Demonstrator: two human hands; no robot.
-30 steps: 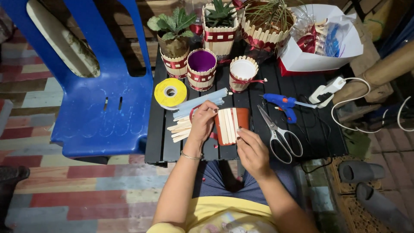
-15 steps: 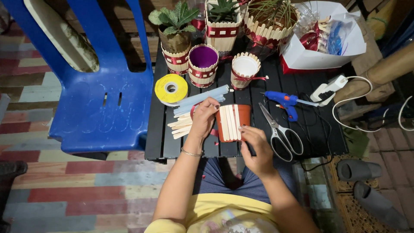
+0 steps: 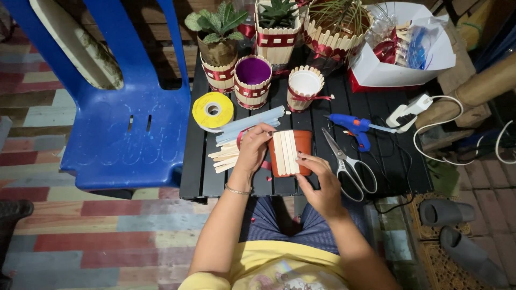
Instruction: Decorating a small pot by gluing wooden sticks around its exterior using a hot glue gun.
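My left hand grips the left end of a small orange pot that lies on its side over the black slatted table. Three wooden sticks are stuck side by side on the pot's wall. The fingertips of my right hand rest at the lower edge of the pot, by the sticks. A loose pile of wooden sticks lies just left of my left hand, next to pale blue glue sticks.
Scissors, a blue glue gun with white cord and plug, and a yellow ribbon roll lie on the table. Stick-covered pots with plants and a white box stand behind. A blue plastic chair is at left.
My right hand has shifted slightly up to the pot's lower edge. The pot and my left hand stay almost in place.
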